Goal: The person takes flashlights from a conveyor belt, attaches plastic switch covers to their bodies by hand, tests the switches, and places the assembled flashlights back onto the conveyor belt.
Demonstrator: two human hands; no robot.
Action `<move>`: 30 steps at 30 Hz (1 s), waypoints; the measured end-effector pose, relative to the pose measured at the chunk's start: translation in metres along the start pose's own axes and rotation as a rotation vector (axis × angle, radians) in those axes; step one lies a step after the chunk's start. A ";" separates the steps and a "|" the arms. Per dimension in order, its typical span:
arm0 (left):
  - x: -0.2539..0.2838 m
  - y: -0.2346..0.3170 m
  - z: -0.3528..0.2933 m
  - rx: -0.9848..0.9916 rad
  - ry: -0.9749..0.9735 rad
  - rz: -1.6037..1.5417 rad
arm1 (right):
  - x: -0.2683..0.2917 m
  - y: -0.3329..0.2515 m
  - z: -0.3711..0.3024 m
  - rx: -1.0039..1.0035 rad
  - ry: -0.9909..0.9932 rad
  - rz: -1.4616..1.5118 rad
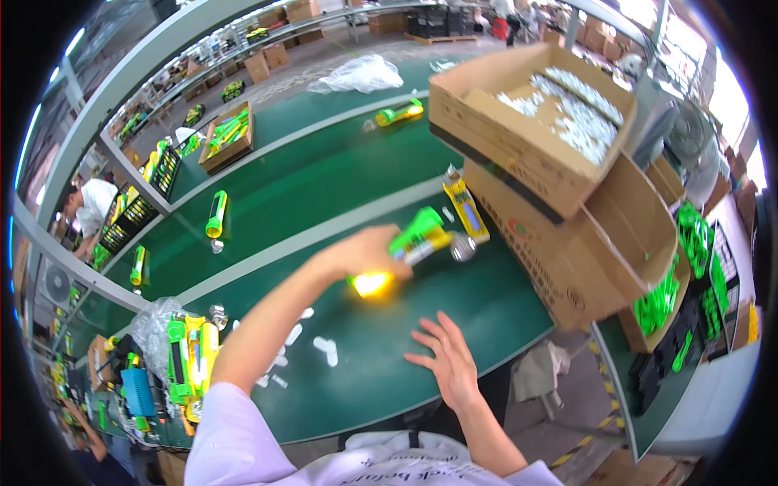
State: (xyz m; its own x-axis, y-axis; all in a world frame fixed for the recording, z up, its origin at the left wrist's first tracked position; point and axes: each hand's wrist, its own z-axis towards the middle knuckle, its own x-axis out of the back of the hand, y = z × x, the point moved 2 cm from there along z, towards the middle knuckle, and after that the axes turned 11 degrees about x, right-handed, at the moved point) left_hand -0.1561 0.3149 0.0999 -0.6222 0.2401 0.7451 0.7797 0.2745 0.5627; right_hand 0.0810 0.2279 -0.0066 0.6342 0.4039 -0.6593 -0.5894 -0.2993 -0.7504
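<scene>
My left grip grasps a green-and-yellow lamp, a bright yellow glow beside it. My right grip is released, fingers spread, over the table.

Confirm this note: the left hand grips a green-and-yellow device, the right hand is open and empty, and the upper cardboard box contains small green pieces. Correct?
Not quite: the head view shows small white pieces in the upper cardboard box, not green. The rest stands: the left hand grips a green-and-yellow device, and the right hand is open and empty.
</scene>
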 end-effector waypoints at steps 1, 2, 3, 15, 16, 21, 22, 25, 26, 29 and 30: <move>-0.022 0.007 -0.019 -0.040 -0.050 0.042 | -0.009 0.004 -0.004 -0.016 -0.018 0.122; -0.039 0.015 -0.040 -0.015 -0.110 0.049 | -0.021 0.005 -0.008 -0.023 -0.039 0.211; -0.055 0.020 -0.057 0.015 -0.164 0.053 | -0.029 0.007 -0.008 -0.031 -0.067 0.298; -0.101 0.000 -0.167 0.064 -0.285 -0.455 | -0.041 0.027 -0.088 -0.161 0.045 0.347; -0.103 0.000 -0.174 0.105 -0.195 -0.463 | -0.041 0.026 -0.091 -0.159 0.039 0.270; -0.115 0.005 -0.204 0.073 0.078 -0.433 | -0.044 0.025 -0.104 -0.114 0.071 0.119; -0.114 0.009 -0.208 0.051 0.033 -0.331 | -0.043 0.026 -0.106 -0.121 0.061 0.111; -0.114 0.008 -0.214 0.024 0.009 -0.224 | -0.042 0.029 -0.110 -0.101 0.059 0.083; -0.114 0.007 -0.214 0.037 -0.023 -0.244 | -0.041 0.029 -0.110 -0.107 0.057 0.086; -0.118 -0.002 -0.214 0.036 -0.047 -0.294 | -0.040 0.028 -0.112 -0.088 0.047 0.092; -0.116 0.001 -0.216 0.022 0.037 -0.340 | -0.041 0.024 -0.112 -0.090 0.057 0.077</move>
State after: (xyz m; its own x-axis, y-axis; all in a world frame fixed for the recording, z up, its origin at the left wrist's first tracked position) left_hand -0.0675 0.0862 0.0914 -0.8431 0.0976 0.5288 0.5261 0.3533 0.7736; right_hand 0.0962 0.1074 -0.0029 0.6175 0.3277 -0.7151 -0.5921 -0.4048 -0.6968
